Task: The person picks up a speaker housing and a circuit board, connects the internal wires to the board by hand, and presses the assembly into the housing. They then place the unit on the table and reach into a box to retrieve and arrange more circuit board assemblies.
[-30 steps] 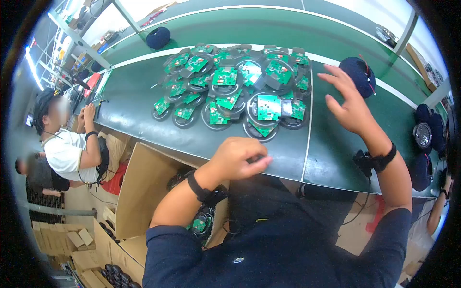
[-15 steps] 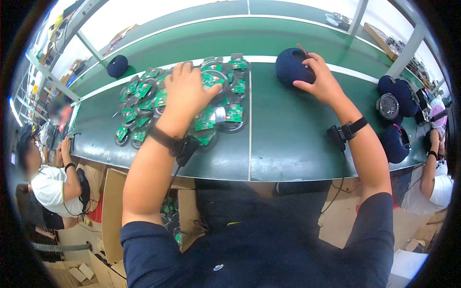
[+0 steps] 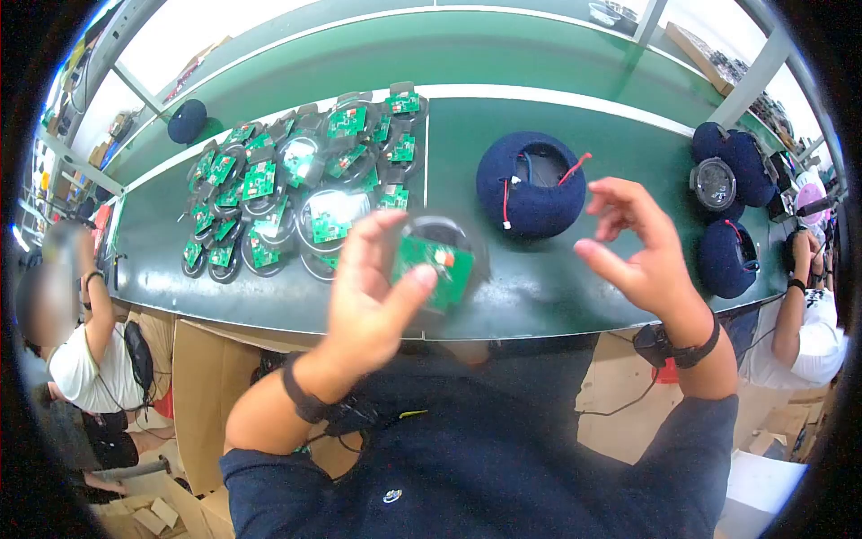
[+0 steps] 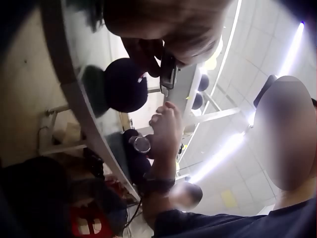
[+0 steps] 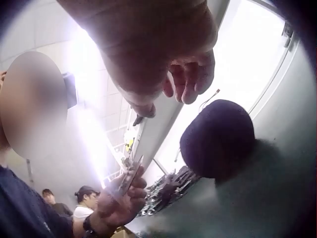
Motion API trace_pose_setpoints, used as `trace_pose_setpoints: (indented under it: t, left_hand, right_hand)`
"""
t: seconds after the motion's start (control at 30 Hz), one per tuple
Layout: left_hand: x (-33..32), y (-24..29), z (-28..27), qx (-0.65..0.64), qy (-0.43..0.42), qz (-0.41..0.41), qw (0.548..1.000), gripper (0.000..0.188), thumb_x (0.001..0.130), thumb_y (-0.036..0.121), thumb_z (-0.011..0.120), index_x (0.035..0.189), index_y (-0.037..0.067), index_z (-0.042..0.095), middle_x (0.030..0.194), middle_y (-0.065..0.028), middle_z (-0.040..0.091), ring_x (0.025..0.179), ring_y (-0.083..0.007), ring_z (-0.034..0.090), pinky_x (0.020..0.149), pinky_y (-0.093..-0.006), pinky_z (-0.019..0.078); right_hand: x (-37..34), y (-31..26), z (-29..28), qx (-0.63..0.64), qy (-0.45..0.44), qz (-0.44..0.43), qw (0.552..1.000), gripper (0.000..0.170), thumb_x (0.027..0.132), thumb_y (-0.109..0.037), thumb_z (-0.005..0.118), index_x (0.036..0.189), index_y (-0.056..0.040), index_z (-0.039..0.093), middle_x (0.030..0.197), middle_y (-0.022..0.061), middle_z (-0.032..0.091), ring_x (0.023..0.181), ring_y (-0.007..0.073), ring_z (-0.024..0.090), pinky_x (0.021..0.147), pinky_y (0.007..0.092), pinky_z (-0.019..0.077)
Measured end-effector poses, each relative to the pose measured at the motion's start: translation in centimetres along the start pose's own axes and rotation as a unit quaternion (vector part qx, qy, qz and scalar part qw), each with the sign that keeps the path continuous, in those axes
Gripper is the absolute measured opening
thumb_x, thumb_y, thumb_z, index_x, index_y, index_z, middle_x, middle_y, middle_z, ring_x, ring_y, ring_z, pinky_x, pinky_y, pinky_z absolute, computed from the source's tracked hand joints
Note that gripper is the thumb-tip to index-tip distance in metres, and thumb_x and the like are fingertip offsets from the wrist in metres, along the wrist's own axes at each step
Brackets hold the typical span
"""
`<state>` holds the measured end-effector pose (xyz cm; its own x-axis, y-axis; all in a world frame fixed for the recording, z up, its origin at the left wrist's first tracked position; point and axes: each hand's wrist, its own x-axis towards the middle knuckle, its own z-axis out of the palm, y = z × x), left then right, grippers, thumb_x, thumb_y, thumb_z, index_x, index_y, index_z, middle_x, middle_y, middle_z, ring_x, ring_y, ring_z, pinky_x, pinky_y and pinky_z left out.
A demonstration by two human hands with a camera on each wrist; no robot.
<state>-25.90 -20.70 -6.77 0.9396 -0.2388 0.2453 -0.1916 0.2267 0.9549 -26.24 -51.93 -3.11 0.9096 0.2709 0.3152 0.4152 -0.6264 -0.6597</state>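
Observation:
My left hand (image 3: pixel 359 301) grips a green circuit board (image 3: pixel 456 277) on a round dark plastic disc, thumb across the board, above the front of the bench. In the left wrist view the piece shows edge-on as a dark strip (image 4: pixel 169 74) between thumb and fingers. Right of it a navy fabric-covered ball (image 3: pixel 534 217) sits on the green mat, its round opening facing up, with red and dark wires ending in small plugs. My right hand (image 3: pixel 633 256) hovers just right of the ball, fingers spread and loosely bent, holding nothing. The right wrist view shows a gap between that hand and the ball (image 5: pixel 218 141).
A spread of discs with circuit boards (image 3: pixel 260 180) covers the left of the bench. More navy balls (image 3: pixel 732 269) stand at the right edge, one with a round speaker (image 3: pixel 716 184); another ball (image 3: pixel 187 121) lies at the back left. People sit at both ends.
My left hand has come back from the spread of discs with one circuit board piece. The navy ball has moved nearer, opening now upward, and my right hand has let go of it.

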Motion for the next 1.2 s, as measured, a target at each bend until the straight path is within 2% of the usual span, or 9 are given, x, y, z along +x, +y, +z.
trace_pose_setpoints:
  t: [0.03, 0.23, 0.3, 0.4, 0.6, 0.77, 0.97, 1.1, 1.2]
  left_hand:
    - [-0.6, -1.6, 0.1, 0.017, -0.008, 0.010, 1.000, 0.055, 0.089, 0.006, 0.066, 0.137, 0.002, 0.039, 0.128, -0.0112, 0.053, 0.113, -0.0204, 0.058, 0.100, -0.0357, 0.0464]
    - [-1.1, -3.8, 1.0, -0.019, -0.115, -0.088, 0.989, 0.046, 0.094, 0.007, 0.063, 0.134, 0.001, 0.043, 0.125, -0.0085, 0.056, 0.119, -0.0182, 0.053, 0.104, -0.0358, 0.0427]
    - [-0.9, -3.8, 1.1, 0.013, -0.099, -0.056, 0.993, 0.048, 0.095, 0.009, 0.060, 0.138, 0.004, 0.039, 0.124, -0.0094, 0.057, 0.106, -0.0204, 0.062, 0.089, -0.0342, 0.0522]
    - [-1.0, -1.9, 1.2, -0.076, -0.008, -0.193, 0.978, 0.058, 0.095, 0.009, 0.057, 0.143, 0.012, 0.025, 0.120, -0.0113, 0.058, 0.071, -0.0227, 0.069, 0.053, -0.0293, 0.0547]
    - [-0.8, -1.9, 0.6, -0.077, 0.026, -0.099, 0.992, 0.063, 0.089, 0.003, 0.057, 0.141, 0.012, 0.024, 0.119, -0.0138, 0.057, 0.076, -0.0227, 0.068, 0.056, -0.0296, 0.0549]
    - [-0.3, 0.2, -0.2, -0.051, 0.031, -0.084, 0.995, 0.067, 0.088, 0.002, 0.063, 0.143, 0.012, 0.025, 0.119, -0.0148, 0.061, 0.075, -0.0207, 0.068, 0.055, -0.0264, 0.0523]
    - [0.9, 0.1, -0.4, 0.043, 0.031, 0.035, 0.998, 0.067, 0.090, 0.001, 0.064, 0.145, 0.008, 0.026, 0.122, -0.0138, 0.060, 0.111, -0.0195, 0.061, 0.095, -0.0346, 0.0499]
    - [1.0, 1.6, 0.4, 0.033, 0.067, -0.001, 0.997, 0.056, 0.091, 0.002, 0.065, 0.138, 0.008, 0.034, 0.117, -0.0118, 0.060, 0.100, -0.0143, 0.063, 0.071, -0.0248, 0.0551]
    - [1.2, 1.2, 0.4, 0.041, 0.121, 0.027, 0.991, 0.054, 0.091, 0.004, 0.064, 0.138, 0.008, 0.038, 0.112, -0.0100, 0.062, 0.087, -0.0135, 0.064, 0.050, -0.0228, 0.0512]
  right_hand:
    - [-0.6, 0.8, -0.3, 0.000, 0.017, 0.003, 1.000, 0.068, 0.076, -0.020, 0.081, 0.135, -0.0072, 0.049, 0.126, 0.0119, 0.054, 0.085, 0.0149, 0.056, 0.073, 0.0291, 0.0467]
    - [1.7, 4.2, 1.4, -0.050, 0.057, -0.011, 0.997, 0.073, 0.079, -0.021, 0.079, 0.142, -0.0086, 0.044, 0.142, 0.0131, 0.048, 0.134, 0.0269, 0.046, 0.101, 0.0404, 0.0451]
    - [1.8, 4.2, 2.3, 0.099, 0.030, 0.041, 0.994, 0.073, 0.078, -0.022, 0.080, 0.141, -0.0084, 0.045, 0.139, 0.0126, 0.050, 0.129, 0.0269, 0.049, 0.101, 0.0402, 0.0451]
    - [0.4, 2.1, 2.8, -0.001, 0.043, -0.006, 0.999, 0.065, 0.077, -0.021, 0.081, 0.134, -0.0077, 0.052, 0.131, 0.0147, 0.053, 0.120, 0.0276, 0.054, 0.097, 0.0399, 0.0465]
    - [-0.1, 0.3, 4.6, -0.033, 0.075, -0.101, 0.992, 0.025, 0.079, -0.009, 0.076, 0.104, -0.0074, 0.070, 0.124, 0.0139, 0.056, 0.114, 0.0304, 0.055, 0.094, 0.0403, 0.0458]
    - [2.4, 0.2, 4.8, -0.059, 0.070, -0.177, 0.980, 0.015, 0.082, -0.006, 0.073, 0.097, -0.0066, 0.072, 0.117, 0.0108, 0.064, 0.113, 0.0306, 0.057, 0.098, 0.0406, 0.0436]
    - [5.2, -1.4, 5.5, 0.140, -0.005, -0.106, 0.984, 0.012, 0.088, -0.010, 0.069, 0.098, -0.0032, 0.070, 0.109, 0.0092, 0.072, 0.110, 0.0241, 0.064, 0.106, 0.0440, 0.0395]
    - [5.9, -2.8, 6.6, 0.376, -0.010, 0.030, 0.926, 0.015, 0.090, -0.011, 0.068, 0.099, 0.0003, 0.070, 0.095, 0.0080, 0.073, 0.096, 0.0150, 0.068, 0.092, 0.0331, 0.0499]
    - [6.6, -2.0, 6.0, 0.263, -0.044, -0.054, 0.962, 0.017, 0.091, -0.012, 0.068, 0.101, 0.0009, 0.071, 0.092, 0.0079, 0.072, 0.091, 0.0143, 0.067, 0.084, 0.0281, 0.0513]
